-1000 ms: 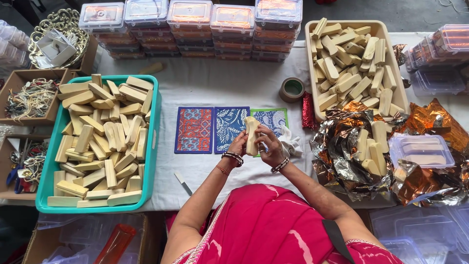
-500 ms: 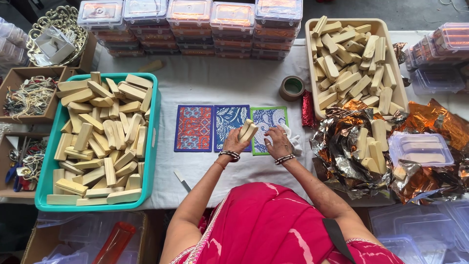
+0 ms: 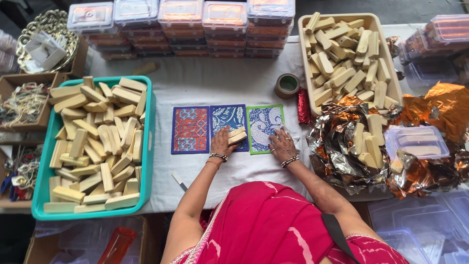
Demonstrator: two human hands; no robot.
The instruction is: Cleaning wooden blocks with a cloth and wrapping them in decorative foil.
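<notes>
three patterned cards (image 3: 228, 128), two trays of bars (image 3: 149, 146), one tape roll (image 3: 287, 85)

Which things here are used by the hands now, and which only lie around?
In use:
left hand
pale bars
blue card
right hand
green card

Lying about:
tape roll
red card
teal tray

The left hand (image 3: 222, 143) holds two pale soap bars (image 3: 237, 135) over the blue patterned card (image 3: 228, 120). The right hand (image 3: 282, 144) presses flat on the green-bordered card (image 3: 263, 122) just right of it; the red card (image 3: 190, 129) lies left.
</notes>
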